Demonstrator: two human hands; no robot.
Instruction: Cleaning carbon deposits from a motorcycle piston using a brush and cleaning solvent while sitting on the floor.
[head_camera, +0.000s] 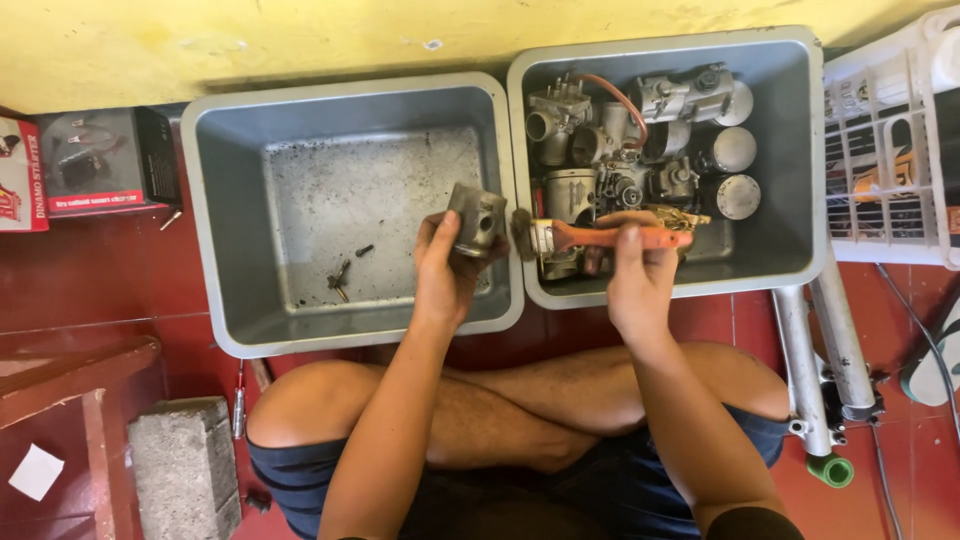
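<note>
so we clamp our left hand (447, 262) around the metal piston (477, 221), at the grey tub's (215, 215) three o'clock edge; our right hand (637, 272) grips the orange-handled brush (600, 238). the piston looks rigid, weighty, perhaps greasy: best held round its skirt.

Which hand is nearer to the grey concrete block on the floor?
Left. The left hand is above and right of the concrete block; the right hand is farther right.

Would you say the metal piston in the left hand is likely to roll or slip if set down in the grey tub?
The piston looks cylindrical, so on its side it would probably roll. Solid metal suggests heavy for its size. The left hand grips it firmly; a greasy surface may be slippery.
</note>
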